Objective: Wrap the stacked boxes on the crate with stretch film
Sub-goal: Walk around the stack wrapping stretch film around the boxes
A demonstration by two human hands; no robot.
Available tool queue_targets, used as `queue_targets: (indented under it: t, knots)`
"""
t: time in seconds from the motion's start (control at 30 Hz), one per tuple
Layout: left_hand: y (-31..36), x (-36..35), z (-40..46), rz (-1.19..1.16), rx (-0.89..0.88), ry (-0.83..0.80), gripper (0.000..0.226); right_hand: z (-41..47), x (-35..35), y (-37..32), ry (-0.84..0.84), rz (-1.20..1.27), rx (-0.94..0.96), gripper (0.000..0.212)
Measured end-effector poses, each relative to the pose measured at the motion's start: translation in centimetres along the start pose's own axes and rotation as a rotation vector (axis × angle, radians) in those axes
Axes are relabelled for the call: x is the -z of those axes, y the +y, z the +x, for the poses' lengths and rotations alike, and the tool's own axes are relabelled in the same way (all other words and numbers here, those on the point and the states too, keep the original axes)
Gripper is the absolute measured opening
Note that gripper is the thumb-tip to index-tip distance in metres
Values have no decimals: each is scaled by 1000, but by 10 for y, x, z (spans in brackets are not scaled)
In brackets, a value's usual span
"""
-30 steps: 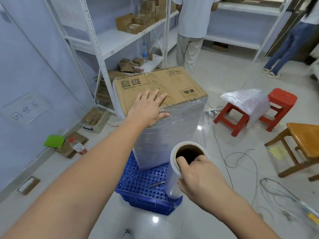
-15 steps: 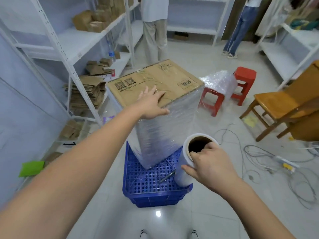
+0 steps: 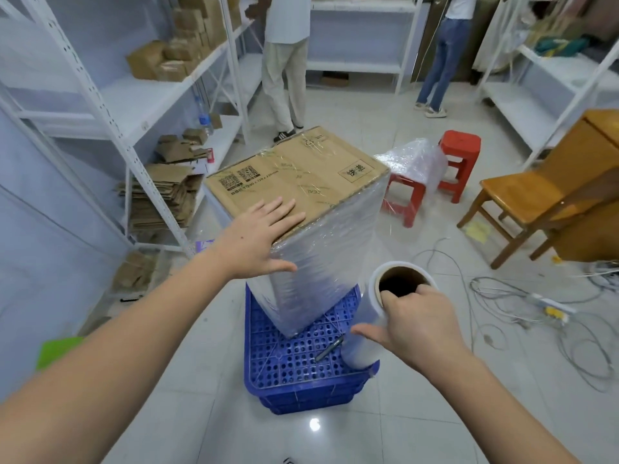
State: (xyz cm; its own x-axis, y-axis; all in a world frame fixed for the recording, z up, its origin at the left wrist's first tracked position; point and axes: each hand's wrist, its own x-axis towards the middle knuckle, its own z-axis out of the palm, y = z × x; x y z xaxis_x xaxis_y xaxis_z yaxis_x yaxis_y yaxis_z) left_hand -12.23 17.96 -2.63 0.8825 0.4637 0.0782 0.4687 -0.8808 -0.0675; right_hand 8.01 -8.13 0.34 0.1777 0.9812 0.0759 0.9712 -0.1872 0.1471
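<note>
My left hand (image 3: 259,234) lies flat, fingers spread, on the top corner of the stacked boxes (image 3: 311,209), steadying them as film pulls taut. The stack stands on the blue crate (image 3: 301,370) at the centre of the floor, its sides already sheathed. At five o'clock from it, my right hand (image 3: 415,324) hooks its fingers into the stretch film roll (image 3: 375,316) core, a grip that I judge lets it unwind.

Tall film-wrapped stack of cardboard boxes (image 3: 321,229) stands on blue perforated plastic crate (image 3: 294,373), frame centre. Clear stretch-film roll (image 3: 378,316) lower right of stack. White metal shelving (image 3: 110,105) at left; red plastic stools (image 3: 459,159) upper right.
</note>
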Motion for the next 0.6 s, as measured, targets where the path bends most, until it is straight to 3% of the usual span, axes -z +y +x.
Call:
queue_targets:
  t: [0.13,0.37,0.6]
  knots:
    - [13,-13,6,-58,100,243,67,7,-6,7,132,-21,75,57]
    - [22,-1,24,-81,216,188,61,-1,-14,12,258,17,312,61]
    - [55,0,35,-38,304,176,56,3,-10,17,227,27,425,54]
